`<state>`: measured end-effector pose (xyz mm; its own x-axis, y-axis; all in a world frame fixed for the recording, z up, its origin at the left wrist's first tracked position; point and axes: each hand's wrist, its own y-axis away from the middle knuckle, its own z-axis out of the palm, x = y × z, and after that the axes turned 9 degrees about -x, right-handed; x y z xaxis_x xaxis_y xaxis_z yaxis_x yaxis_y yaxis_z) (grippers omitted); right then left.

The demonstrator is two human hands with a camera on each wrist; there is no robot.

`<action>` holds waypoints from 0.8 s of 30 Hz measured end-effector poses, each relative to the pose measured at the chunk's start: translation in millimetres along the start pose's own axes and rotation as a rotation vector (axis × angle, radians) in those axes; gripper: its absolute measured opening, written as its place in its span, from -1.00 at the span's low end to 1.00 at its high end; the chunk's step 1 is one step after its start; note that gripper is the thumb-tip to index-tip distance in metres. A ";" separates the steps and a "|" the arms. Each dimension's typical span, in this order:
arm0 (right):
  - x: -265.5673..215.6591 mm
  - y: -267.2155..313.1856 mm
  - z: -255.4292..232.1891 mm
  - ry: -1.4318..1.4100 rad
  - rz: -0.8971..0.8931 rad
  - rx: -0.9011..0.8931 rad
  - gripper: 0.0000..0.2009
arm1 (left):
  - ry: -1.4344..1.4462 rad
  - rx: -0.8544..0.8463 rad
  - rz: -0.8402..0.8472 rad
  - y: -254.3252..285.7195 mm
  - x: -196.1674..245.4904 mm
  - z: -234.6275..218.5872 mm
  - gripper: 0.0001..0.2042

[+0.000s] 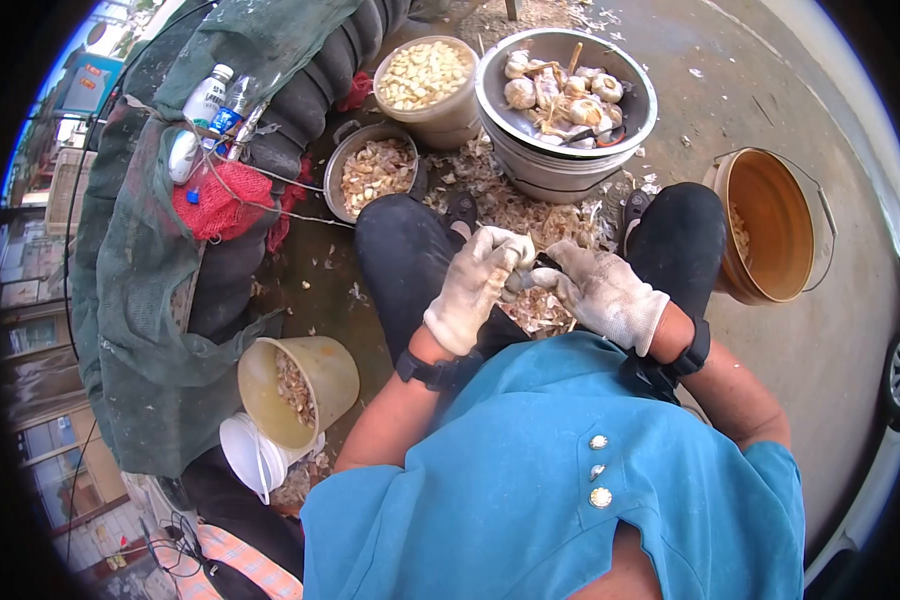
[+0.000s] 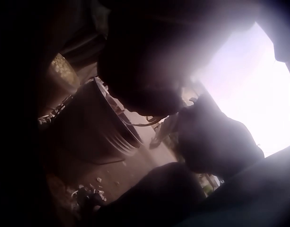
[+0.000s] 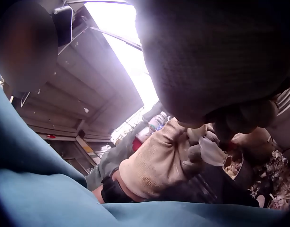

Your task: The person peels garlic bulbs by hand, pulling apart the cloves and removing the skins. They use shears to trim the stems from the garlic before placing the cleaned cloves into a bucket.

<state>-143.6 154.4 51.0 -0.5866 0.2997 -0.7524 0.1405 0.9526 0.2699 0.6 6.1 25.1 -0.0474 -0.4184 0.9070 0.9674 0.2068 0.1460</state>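
Both hands wear off-white knit gloves and meet between the knees. My left hand point(image 1: 478, 287) pinches a pale garlic clove point(image 3: 212, 152), best seen in the right wrist view. Opposite it, my right hand point(image 1: 610, 297) has its fingers curled around a small dark thing point(image 1: 547, 262) at the fingertips; I cannot tell what it is. Under the hands lies a heap of papery garlic skins point(image 1: 542, 312). Ahead, a metal basin point(image 1: 642, 85) of whole garlic bulbs point(image 1: 570, 95) sits on a white bucket point(image 1: 555, 175). The left wrist view is mostly dark.
Peeled cloves point(image 1: 426, 75) fill a tub at the back, beside a smaller pot point(image 1: 342, 205) of cloves. A tan bucket point(image 1: 785, 225) stands tilted at right; a yellowish bucket point(image 1: 335, 375) and a white pail point(image 1: 240, 455) are at left. Netting point(image 1: 150, 330) covers ribbed black tubing along the left.
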 end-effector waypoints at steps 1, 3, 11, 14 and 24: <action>-2.7 -0.6 0.7 0.011 -0.004 0.013 -0.83 | -0.043 0.061 -0.062 0.1 3.5 3.9 -0.66; -4.9 -0.6 1.8 0.022 -0.008 0.026 -0.85 | -0.086 0.122 -0.122 -0.6 2.5 7.1 -0.67; -8.4 2.2 0.0 0.009 0.091 -0.093 -0.82 | 0.049 0.160 -0.113 2.8 4.5 14.8 -0.75; 6.1 -1.0 3.6 -0.103 -0.006 -0.134 -0.81 | -0.042 0.019 -0.142 6.6 10.4 3.2 -0.62; 21.7 -1.9 2.8 -0.316 0.017 -0.148 -0.74 | -0.228 0.023 -0.047 7.2 4.2 -2.3 -0.57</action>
<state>-154.4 159.2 32.5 -0.3056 0.3385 -0.8899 0.0175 0.9365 0.3502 7.9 3.8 29.1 -0.1500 -0.2183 0.9643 0.9570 0.2127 0.1971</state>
